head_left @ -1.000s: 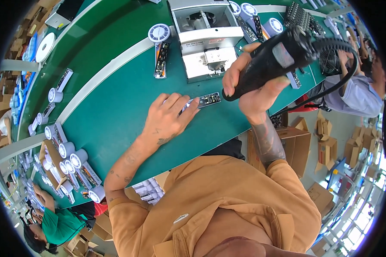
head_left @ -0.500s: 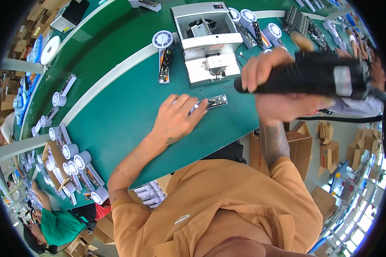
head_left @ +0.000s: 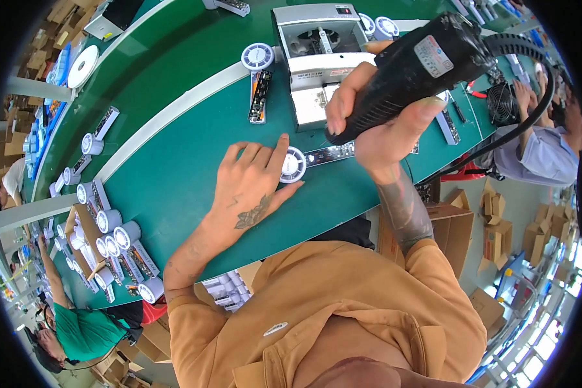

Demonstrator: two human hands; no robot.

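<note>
My right hand (head_left: pixel 385 119) grips a black electric screwdriver (head_left: pixel 427 68) by its ribbed body, with its narrow end pointing down and left over the table. Below that end lies a white device with a round vented head (head_left: pixel 293 165) and a long handle, where a bare circuit board (head_left: pixel 330 154) shows. My left hand (head_left: pixel 249 174) has its thumb and forefinger around the round head, holding it against the table. The board's right end is partly hidden by my right hand. Where the screwdriver's tip meets the device is too small to tell.
A grey metal machine (head_left: pixel 323 61) stands ahead, with a similar white device (head_left: pixel 257 57) to its left. More devices fill a cardboard box (head_left: pixel 84 239) and the table around it at left. The screwdriver's black cable (head_left: pixel 542 113) loops to the right. Co-workers sit on both sides.
The screwdriver has swung from lying level at the right to tilting down, its narrow end now further left. My left hand has shifted left and uncovered the round head; the device sits slightly right.
</note>
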